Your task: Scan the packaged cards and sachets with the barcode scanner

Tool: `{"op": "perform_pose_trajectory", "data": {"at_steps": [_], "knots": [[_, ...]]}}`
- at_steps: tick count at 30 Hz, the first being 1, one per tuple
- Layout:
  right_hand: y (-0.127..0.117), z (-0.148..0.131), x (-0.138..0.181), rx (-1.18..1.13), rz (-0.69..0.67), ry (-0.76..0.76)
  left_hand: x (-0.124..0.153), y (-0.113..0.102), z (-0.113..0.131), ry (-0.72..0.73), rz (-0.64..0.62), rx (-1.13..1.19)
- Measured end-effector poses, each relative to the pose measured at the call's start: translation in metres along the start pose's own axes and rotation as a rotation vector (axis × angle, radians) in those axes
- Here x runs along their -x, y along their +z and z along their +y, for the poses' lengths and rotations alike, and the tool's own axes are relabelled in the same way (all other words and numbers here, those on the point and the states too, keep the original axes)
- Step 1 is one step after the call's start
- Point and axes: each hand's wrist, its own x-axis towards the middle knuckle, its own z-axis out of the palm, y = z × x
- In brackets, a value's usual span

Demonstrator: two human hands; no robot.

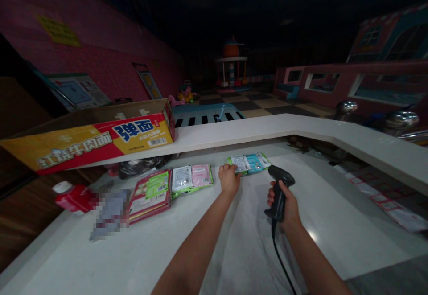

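Your scanner (278, 202) looks like smooth, matt plastic, and its cable (278, 254) has a dull, rubbery skin. The packets (256, 162) before you are shiny plastic film. Your counter (334, 197) is smooth and glossy enough to mirror a light. To your left, you see printed cardboard in the box (143, 132), glossy plastic in the bottle (76, 198) and grained wood in the panel (16, 206). The knobs (401, 119) to your right are polished metal.

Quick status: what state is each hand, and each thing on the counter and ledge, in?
Left hand: fingers curled at the far packets' edge
Right hand: closed around scanner
Scanner: held, corded
Far packets: lying flat
Middle packets: lying flat
Stack: lying, green packet on top
Bottle: capped
Carton: top open
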Motion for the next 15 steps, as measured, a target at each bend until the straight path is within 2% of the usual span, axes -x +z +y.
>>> {"op": "perform_pose_trajectory", "data": {"at_steps": [15], "knots": [[0.0, 0.0, -0.001, -0.009, -0.006, 0.006, -0.008, 0.018, 0.023, 0.126, -0.097, -0.018]]}}
